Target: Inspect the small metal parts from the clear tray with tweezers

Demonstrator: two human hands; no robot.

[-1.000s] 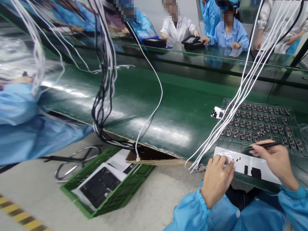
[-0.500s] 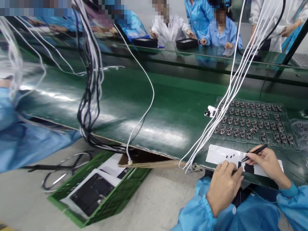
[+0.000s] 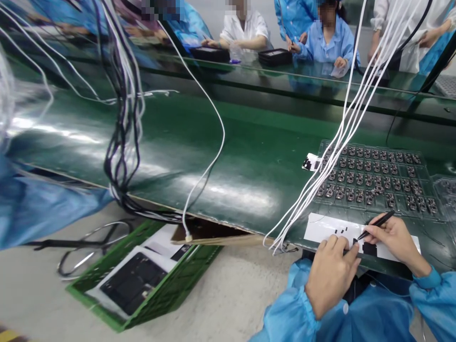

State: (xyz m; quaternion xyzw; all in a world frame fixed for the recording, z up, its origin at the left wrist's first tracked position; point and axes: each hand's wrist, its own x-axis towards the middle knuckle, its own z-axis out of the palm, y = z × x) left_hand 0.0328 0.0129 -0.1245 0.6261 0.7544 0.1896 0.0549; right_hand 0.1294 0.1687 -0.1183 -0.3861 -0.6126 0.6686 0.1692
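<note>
On green bench (image 3: 245, 137), white sheet (image 3: 322, 229) beneath right hand (image 3: 397, 241) pinching black tweezers (image 3: 384, 218), left hand (image 3: 330, 275) over near edge, grip unclear.

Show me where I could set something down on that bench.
The glossy green bench has room between the single white cable and the small black-and-white card. Its right side is crowded: clear plastic tray of dark parts, slanting white cables, long white sheet, left hand, right hand.
</note>
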